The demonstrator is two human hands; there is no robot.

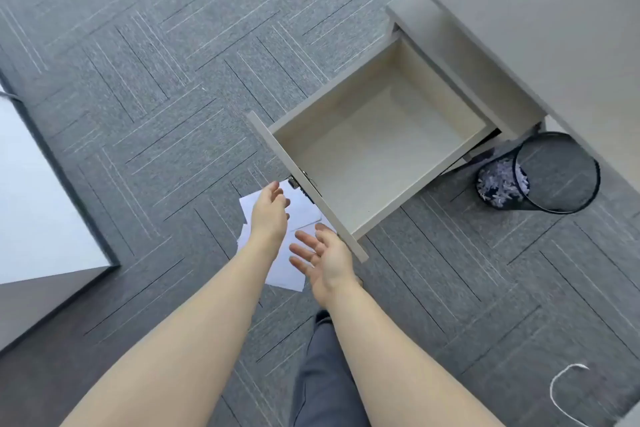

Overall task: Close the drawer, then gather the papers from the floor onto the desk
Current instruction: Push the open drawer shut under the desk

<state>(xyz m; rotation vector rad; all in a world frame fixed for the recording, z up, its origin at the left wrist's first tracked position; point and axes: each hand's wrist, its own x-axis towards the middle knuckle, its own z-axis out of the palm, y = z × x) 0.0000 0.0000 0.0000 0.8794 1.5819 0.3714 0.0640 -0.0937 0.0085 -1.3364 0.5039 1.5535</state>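
One drawer stands pulled out from one desk, and one mesh wastebasket sits on the carpet. Two bare hands show, left hand and right hand. The white papers overlap, at least three sheets, exact number unclear.

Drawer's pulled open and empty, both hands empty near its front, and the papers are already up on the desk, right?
Not quite. The head view shows the papers on the carpet below the drawer front, not on the desk. The rest holds: drawer open and empty, left hand and right hand empty beside it.
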